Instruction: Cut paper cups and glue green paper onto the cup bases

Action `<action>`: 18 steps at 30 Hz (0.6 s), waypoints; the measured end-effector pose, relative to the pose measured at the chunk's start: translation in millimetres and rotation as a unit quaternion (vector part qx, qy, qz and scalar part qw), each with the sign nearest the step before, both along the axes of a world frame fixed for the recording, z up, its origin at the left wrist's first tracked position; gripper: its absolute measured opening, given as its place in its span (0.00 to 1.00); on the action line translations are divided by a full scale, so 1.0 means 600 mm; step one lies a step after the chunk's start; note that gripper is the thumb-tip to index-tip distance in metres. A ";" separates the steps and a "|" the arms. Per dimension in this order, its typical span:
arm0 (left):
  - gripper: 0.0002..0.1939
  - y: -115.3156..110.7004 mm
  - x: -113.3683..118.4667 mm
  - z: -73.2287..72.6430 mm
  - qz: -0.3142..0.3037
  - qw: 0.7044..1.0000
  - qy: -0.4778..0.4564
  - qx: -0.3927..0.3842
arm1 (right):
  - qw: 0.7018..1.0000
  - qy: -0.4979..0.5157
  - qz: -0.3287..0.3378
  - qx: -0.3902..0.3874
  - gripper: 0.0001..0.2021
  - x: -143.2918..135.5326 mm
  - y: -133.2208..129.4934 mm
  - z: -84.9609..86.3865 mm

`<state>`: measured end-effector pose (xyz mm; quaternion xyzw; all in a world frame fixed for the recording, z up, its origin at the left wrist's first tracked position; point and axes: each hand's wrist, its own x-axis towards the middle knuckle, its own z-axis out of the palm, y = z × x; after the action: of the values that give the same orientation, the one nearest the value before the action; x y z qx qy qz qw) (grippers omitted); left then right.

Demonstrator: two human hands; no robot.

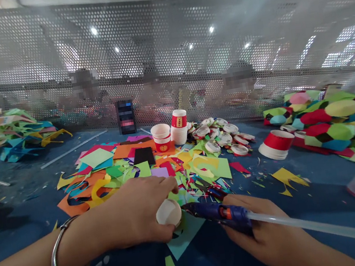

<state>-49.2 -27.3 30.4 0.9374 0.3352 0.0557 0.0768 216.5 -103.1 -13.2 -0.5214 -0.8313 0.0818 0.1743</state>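
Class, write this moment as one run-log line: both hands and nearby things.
left hand: holds white round piece | right hand: holds blue glue gun, nozzle near piece | nearby: coloured paper, stacked cups

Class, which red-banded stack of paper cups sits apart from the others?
The rightmost stack, near colourful paper shapes; the left stack and middle stack sit together.

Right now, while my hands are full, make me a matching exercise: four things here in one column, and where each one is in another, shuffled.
Things
1. glue gun
2. round white piece
3. silver bangle
4. phone

Places
A. around the left wrist
B. upright before the perforated panel
C. in the right hand
D. in the left hand

Pairs: 1-C, 2-D, 3-A, 4-B.
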 end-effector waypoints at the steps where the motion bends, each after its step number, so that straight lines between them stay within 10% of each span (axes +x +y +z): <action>1: 0.23 0.002 -0.001 -0.001 0.001 1.000 0.000 0.007 | 1.000 0.000 0.000 0.004 0.06 0.001 0.000 0.001; 18: 0.22 0.023 -0.016 0.005 -0.038 0.998 -0.046 -0.024 | 0.997 0.025 -0.013 0.073 0.04 0.014 0.006 -0.001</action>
<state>-58.7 -13.7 33.2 0.9439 0.2964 0.0875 0.1162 225.2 -99.3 -13.6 -0.5161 -0.8234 0.0313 0.2337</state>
